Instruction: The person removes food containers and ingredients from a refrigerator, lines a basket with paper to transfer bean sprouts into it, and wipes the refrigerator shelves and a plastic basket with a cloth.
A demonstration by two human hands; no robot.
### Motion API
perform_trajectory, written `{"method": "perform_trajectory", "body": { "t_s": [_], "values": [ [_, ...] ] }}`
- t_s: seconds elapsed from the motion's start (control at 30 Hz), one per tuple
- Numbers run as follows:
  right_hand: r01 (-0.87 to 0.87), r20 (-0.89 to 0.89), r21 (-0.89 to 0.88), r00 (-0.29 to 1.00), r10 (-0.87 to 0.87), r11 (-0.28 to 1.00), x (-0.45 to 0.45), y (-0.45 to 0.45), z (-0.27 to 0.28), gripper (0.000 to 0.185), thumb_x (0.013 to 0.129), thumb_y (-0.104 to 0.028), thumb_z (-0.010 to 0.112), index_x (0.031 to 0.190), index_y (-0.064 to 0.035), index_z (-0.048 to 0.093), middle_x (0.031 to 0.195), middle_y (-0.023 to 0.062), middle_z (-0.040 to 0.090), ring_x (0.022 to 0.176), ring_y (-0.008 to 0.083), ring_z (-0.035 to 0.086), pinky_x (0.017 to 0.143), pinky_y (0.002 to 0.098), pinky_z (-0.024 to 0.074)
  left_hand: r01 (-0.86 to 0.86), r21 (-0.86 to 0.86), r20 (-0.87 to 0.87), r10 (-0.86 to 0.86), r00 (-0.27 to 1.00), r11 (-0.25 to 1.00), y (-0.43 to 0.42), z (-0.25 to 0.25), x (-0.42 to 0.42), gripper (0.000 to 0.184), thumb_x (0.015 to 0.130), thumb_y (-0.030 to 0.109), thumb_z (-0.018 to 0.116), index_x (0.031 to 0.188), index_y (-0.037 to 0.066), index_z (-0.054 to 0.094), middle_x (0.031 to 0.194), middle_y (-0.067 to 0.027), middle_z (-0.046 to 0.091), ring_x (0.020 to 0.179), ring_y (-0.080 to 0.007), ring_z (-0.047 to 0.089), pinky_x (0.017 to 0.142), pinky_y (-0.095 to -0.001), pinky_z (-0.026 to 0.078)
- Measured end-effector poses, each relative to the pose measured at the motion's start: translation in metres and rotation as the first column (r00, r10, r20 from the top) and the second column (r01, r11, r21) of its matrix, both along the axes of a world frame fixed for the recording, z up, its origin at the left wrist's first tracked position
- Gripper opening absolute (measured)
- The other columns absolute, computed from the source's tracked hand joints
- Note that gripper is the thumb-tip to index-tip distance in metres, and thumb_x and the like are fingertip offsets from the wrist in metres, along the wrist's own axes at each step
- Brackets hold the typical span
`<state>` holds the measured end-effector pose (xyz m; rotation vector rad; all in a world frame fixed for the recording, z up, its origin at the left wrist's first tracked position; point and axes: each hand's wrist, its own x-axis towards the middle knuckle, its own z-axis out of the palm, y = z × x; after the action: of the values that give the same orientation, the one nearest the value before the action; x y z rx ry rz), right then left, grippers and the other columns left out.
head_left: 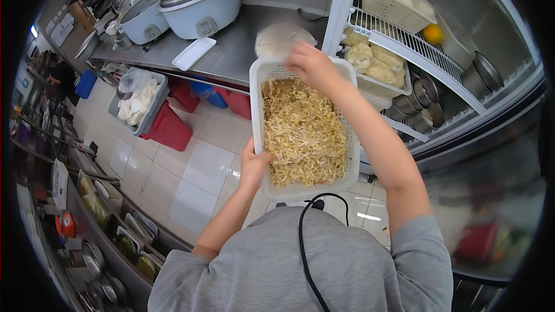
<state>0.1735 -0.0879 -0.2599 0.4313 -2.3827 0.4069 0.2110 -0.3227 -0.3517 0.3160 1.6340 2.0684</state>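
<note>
A white plastic basket [258, 110] full of bean sprouts [306, 138] is held up in front of my body. My left hand [254, 164] grips its left side, thumb over the rim. My right hand [309, 63] is at the basket's far end, above the sprouts, with its fingers bent together. What those fingers hold, if anything, is hidden. Just beyond them, a round, whitish, translucent thing [277, 40] is at the counter; its kind is unclear. Brown material shows at the far end of the basket beneath the sprouts.
On the steel counter [243, 46] are two large rice cookers [199, 8] and a white tray [194, 53]. An open fridge at right holds baskets of bagged food [376, 63], metal containers [483, 72] and an orange [432, 33]. Red bins [169, 127] stand below, left.
</note>
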Motion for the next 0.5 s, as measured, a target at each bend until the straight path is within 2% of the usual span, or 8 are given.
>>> {"method": "perform_trajectory", "body": {
  "t_s": [0.07,0.2,0.27,0.3,0.37,0.4,0.47,0.5],
  "values": [
    [0.131,0.432,-0.077,0.898,-0.085,0.988,0.015,0.007,0.001,0.011,0.070,-0.001,0.061,0.081,-0.0036,0.063,0.079,0.0076,0.061,0.082,0.0245,0.057,0.073,0.0341,0.0452,-0.010,-0.014,0.002,0.010,1.000,1.000,-0.005,-0.001,-0.003,0.053,0.063,-0.009,0.046,0.116,-0.002,0.048,0.099,-0.0071,0.058,0.087,-0.0141,0.054,0.076,-0.0245,0.042],
    [0.104,0.180,-0.186,0.981,-0.070,0.977,0.017,0.018,0.008,0.012,0.070,0.002,0.059,0.080,-0.0032,0.064,0.079,0.0076,0.061,0.083,0.0245,0.058,0.075,0.0340,0.0459,-0.028,-0.005,-0.030,0.028,0.999,1.000,-0.010,-0.001,-0.007,0.055,0.064,-0.009,0.044,0.118,-0.002,0.047,0.101,-0.0071,0.057,0.090,-0.0140,0.054,0.078,-0.0236,0.041],
    [0.121,-0.192,-0.154,0.970,-0.150,0.981,0.006,0.011,0.013,0.018,0.067,0.008,0.055,0.078,-0.0031,0.064,0.079,0.0086,0.061,0.085,0.0249,0.058,0.076,0.0340,0.0465,-0.031,-0.010,-0.040,0.030,0.999,0.999,-0.011,-0.006,-0.009,0.055,0.064,-0.009,0.044,0.118,-0.002,0.047,0.102,-0.0073,0.057,0.090,-0.0142,0.053,0.078,-0.0238,0.041],
    [0.125,-0.198,-0.154,0.968,-0.155,0.980,0.008,0.015,0.001,0.018,0.067,0.008,0.055,0.078,-0.0031,0.064,0.079,0.0086,0.061,0.085,0.0249,0.058,0.076,0.0340,0.0465,-0.030,-0.014,-0.051,0.029,0.998,0.999,-0.010,-0.007,-0.010,0.055,0.064,-0.009,0.044,0.118,-0.002,0.047,0.102,-0.0075,0.057,0.090,-0.0144,0.053,0.078,-0.0239,0.041],
    [0.046,0.142,0.054,0.988,-0.053,0.997,0.018,0.022,-0.037,0.024,0.064,0.011,0.051,0.079,-0.0032,0.064,0.083,0.0097,0.061,0.087,0.0260,0.058,0.078,0.0341,0.0464,-0.034,-0.005,-0.023,0.034,0.999,0.999,-0.013,-0.005,-0.009,0.055,0.064,-0.009,0.044,0.118,-0.002,0.047,0.103,-0.0077,0.056,0.090,-0.0144,0.053,0.078,-0.0238,0.041],
    [0.046,0.138,0.058,0.989,-0.053,0.997,0.026,0.021,-0.032,0.024,0.064,0.011,0.051,0.079,-0.0032,0.064,0.083,0.0097,0.061,0.087,0.0260,0.058,0.078,0.0341,0.0464,-0.048,0.007,0.008,0.048,0.999,0.999,-0.013,-0.003,-0.010,0.055,0.063,-0.009,0.044,0.118,-0.002,0.047,0.104,-0.0079,0.056,0.090,-0.0144,0.053,0.077,-0.0237,0.041],
    [0.082,0.107,-0.157,0.992,-0.066,0.984,0.039,0.018,-0.024,0.026,0.062,0.011,0.049,0.078,-0.0028,0.064,0.085,0.0096,0.061,0.087,0.0266,0.058,0.078,0.0345,0.0463,-0.055,0.021,-0.014,0.055,0.998,0.998,-0.013,0.001,-0.011,0.055,0.064,-0.009,0.044,0.118,-0.002,0.047,0.103,-0.0079,0.056,0.090,-0.0143,0.053,0.077,-0.0237,0.041],
    [0.156,-0.043,-0.201,0.985,-0.168,0.967,0.032,0.022,-0.021,0.024,0.063,0.011,0.049,0.076,-0.0024,0.063,0.086,0.0094,0.061,0.085,0.0263,0.058,0.078,0.0345,0.0463,-0.061,0.028,-0.030,0.062,0.998,0.998,-0.015,0.001,-0.010,0.055,0.064,-0.009,0.044,0.118,-0.002,0.047,0.103,-0.0079,0.056,0.089,-0.0142,0.053,0.077,-0.0237,0.041]
  ]
}}
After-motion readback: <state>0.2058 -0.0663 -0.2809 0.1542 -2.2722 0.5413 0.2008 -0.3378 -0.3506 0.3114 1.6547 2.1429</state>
